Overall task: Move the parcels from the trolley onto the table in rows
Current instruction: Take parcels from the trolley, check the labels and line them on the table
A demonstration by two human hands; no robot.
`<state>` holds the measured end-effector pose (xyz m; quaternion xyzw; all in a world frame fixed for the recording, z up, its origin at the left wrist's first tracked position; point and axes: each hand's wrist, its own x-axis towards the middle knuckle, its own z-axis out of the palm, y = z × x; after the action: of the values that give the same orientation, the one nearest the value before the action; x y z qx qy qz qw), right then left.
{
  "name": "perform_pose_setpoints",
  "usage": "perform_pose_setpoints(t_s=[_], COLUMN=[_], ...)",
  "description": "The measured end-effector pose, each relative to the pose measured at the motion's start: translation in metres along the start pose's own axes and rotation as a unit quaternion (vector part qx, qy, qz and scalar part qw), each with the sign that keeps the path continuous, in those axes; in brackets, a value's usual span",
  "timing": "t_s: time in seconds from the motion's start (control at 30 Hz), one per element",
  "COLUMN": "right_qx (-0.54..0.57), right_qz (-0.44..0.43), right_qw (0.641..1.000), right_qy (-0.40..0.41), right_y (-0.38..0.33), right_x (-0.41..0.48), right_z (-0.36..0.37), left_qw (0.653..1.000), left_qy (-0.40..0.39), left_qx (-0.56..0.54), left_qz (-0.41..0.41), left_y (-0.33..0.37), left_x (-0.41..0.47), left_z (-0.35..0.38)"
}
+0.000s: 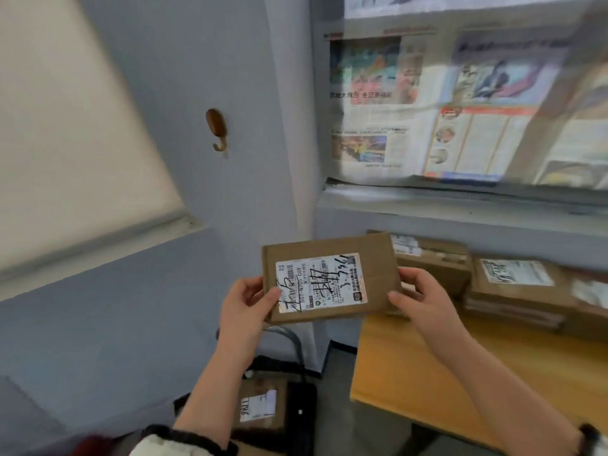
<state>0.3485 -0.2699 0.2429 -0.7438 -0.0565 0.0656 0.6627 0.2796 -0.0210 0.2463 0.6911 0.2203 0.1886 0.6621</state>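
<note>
A flat brown cardboard parcel [332, 278] with a white shipping label is held up in the air, label facing me. My left hand [245, 306] grips its left edge and my right hand [418, 297] grips its right edge. It hovers just left of the wooden table [411, 376]. Along the table's far side, against the wall, lie several brown parcels [513, 287], some stacked. Below, the black trolley [301, 409] holds another labelled parcel [260, 409], partly hidden by my left forearm.
A grey wall with a brown hook [217, 130] stands behind. A window ledge [460, 205] runs above the table, with newspaper [427, 103] covering the glass. A blind-covered window [65, 126] is at the left. Grey floor lies between the trolley and the table.
</note>
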Motion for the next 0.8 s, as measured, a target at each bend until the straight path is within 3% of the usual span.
perform_pose_setpoints(t_s=[0.17,0.27,0.37,0.57,0.8], right_qx=[-0.042,-0.052,-0.055,-0.116,-0.126], right_qz=[0.154,0.285,0.35,0.305,0.261], right_qw=[0.984,0.953,0.93,0.94,0.951], right_qy=[0.073,0.086,0.097,0.094,0.11], right_y=[0.068,0.106,0.127,0.145,0.163], right_x=[-0.022,-0.028,-0.022,0.02,0.067], right_z=[-0.086,-0.142,-0.199,-0.264,-0.247], left_qw=[0.982,0.957,0.939,0.944,0.948], left_qy=[-0.094,-0.152,-0.177,-0.182,-0.135], left_qx=[0.124,0.189,0.209,0.196,0.193], left_qz=[-0.11,-0.161,-0.206,-0.193,-0.215], left_y=[-0.053,-0.081,-0.096,-0.109,-0.126], left_x=[-0.016,-0.029,-0.039,-0.023,0.022], left_z=[0.083,0.143,0.209,0.304,0.318])
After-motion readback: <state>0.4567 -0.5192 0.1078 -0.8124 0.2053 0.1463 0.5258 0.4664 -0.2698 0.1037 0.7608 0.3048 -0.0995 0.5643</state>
